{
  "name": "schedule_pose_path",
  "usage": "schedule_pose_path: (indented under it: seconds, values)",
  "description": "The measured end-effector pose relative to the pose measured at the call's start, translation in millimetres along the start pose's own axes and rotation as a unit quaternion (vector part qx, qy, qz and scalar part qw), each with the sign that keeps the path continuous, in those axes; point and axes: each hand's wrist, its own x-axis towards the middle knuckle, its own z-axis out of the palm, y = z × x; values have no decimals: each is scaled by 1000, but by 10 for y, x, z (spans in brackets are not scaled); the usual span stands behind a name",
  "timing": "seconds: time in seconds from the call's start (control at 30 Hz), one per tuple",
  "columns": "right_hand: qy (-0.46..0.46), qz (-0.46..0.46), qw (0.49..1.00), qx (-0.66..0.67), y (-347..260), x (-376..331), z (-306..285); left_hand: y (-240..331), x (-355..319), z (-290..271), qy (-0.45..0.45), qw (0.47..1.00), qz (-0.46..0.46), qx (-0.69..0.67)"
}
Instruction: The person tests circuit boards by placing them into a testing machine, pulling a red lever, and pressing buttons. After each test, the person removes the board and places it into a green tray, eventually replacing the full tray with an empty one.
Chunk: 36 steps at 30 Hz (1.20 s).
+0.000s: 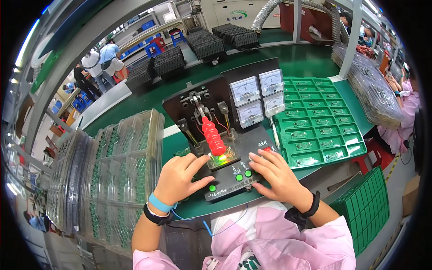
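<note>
In front of me stands a black test fixture point(252, 141) with a toggle clamp whose red ribbed handle point(211, 135) points down toward me. Beneath the handle, a clear plate point(230, 157) glows yellow-green; what lies under it is hard to make out. My left hand point(180, 176) rests at the plate's left side, thumb and index finger apart, holding nothing I can see. Over the right of the control panel my right hand point(278, 175) spreads its fingers, near a red switch point(266, 149) and a green button point(248, 173). Four analog meters point(249, 114) stand behind.
A green compartment tray point(306, 159) holding small circuit boards lies right of the fixture, with a white pen-like tool point(275, 133) between. Stacked clear trays point(128, 204) of boards stand left. Black racks point(204, 44) line the back. A blue wrist strap point(159, 204) trails a cord.
</note>
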Motion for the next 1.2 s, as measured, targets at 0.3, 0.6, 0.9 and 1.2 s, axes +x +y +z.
schedule_pose_path:
  seconds: [0.3,0.6,0.9,1.2]
  values:
    - [1,-56,995,-79,-50,-282,233,-46,-68,92,-23,999,-16,16]
    - [19,-41,998,-48,-59,-264,249,-84,-98,204,-78,993,-89,-8]
    - [13,52,998,34,-140,640,-37,-100,-165,288,-17,996,-66,-51]
    - [250,-15,919,305,180,2526,-197,-503,-300,383,89,943,-304,-107]
